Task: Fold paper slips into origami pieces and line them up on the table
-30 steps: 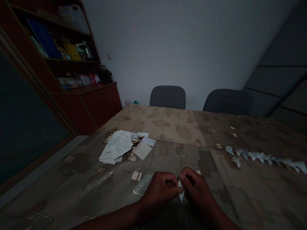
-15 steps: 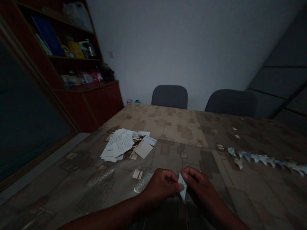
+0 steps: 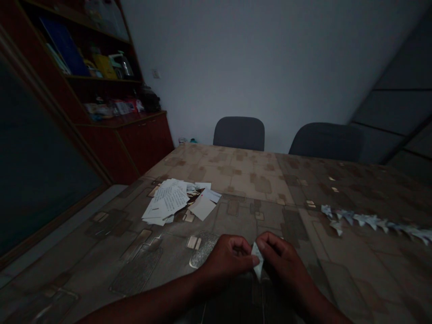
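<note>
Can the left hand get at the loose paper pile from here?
Probably yes: nothing appears to stand between the left hand and the paper pile, though that hand is holding the folded paper.

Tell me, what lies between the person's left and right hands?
In the head view, a small, pale folded paper lies between the left hand and the right hand. The left thumb overlaps it.

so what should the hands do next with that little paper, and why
I'd probably press the small folded paper flatter between the fingertips. The left hand has its thumb across its face, the right hand is at its upper edge, and its narrow point sticks out below, so both hands seem placed for it.
</note>
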Action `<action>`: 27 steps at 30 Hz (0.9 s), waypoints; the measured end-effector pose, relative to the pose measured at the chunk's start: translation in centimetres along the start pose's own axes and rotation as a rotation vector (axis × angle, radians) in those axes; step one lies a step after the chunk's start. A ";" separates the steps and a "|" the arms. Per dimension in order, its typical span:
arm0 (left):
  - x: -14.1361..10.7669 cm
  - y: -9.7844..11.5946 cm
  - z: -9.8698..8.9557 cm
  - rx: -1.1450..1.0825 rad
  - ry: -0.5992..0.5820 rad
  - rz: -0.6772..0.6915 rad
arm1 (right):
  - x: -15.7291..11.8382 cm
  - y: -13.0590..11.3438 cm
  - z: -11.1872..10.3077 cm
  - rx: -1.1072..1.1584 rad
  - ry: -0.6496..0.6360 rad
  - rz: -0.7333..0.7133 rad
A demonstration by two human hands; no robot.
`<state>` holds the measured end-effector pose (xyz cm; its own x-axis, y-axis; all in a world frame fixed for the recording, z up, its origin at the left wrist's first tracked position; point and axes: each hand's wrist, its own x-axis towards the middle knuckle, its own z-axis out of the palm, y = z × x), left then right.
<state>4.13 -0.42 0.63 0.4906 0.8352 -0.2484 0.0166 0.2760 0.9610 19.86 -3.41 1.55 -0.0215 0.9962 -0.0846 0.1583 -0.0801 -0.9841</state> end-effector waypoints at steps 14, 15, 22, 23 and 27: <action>-0.1 0.6 -0.2 -0.072 0.040 0.077 | 0.0 -0.3 -0.4 0.156 -0.047 0.065; -0.1 0.7 -0.2 -0.064 0.055 0.093 | 0.0 -0.3 -0.4 0.150 -0.048 0.057; -0.4 1.7 0.0 -0.034 0.119 0.107 | 0.0 -0.5 -0.3 0.128 -0.049 0.077; -0.4 1.8 0.1 -0.028 0.123 0.109 | -0.1 -0.5 -0.3 0.138 -0.056 0.086; -0.5 2.0 0.2 -0.002 0.135 0.104 | -0.1 -0.2 -0.3 0.159 -0.069 0.109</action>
<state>4.04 -0.41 2.67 0.3684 0.9155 -0.1618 -0.0295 0.1855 0.9822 20.17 -3.49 1.76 -0.0813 0.9770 -0.1970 0.0053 -0.1973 -0.9803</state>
